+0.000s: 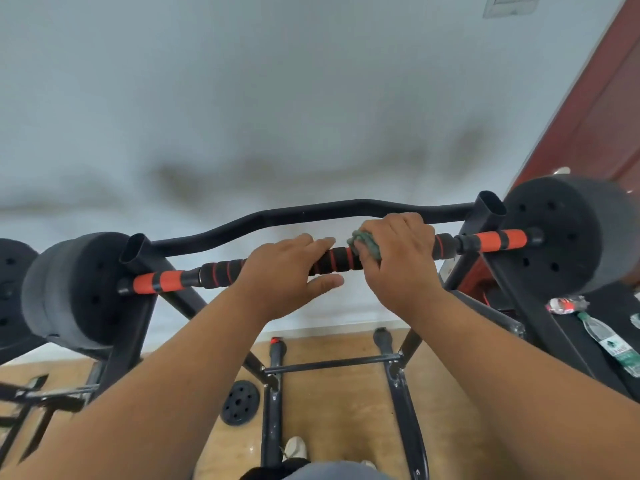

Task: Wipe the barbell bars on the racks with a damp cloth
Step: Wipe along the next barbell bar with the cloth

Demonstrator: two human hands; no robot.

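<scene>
1. Black steel rack [270, 403] fills the frame; its two uprights carry the load, curved crossbar behind.
2. Barbell bar [337, 259] lies across the rack hooks, black-and-orange foam sleeves, plates [74, 289] on both ends.
3. Left hand [284, 271] rests on the bar's mid-left section, fingers nearly straight over the top, thumb below. Loose steadying contact, not a clamp.
4. Right hand [398, 258] wraps the bar just right of centre, fingers curled around the green cloth [367, 245] bunched against the foam.
5. Step in hand, by my read: wiping the centre grip section.
6. Next move likely calls for sliding the cloth outward to the orange sleeve [498, 240], keeping wrap pressure; left hand stops bar roll.
</scene>
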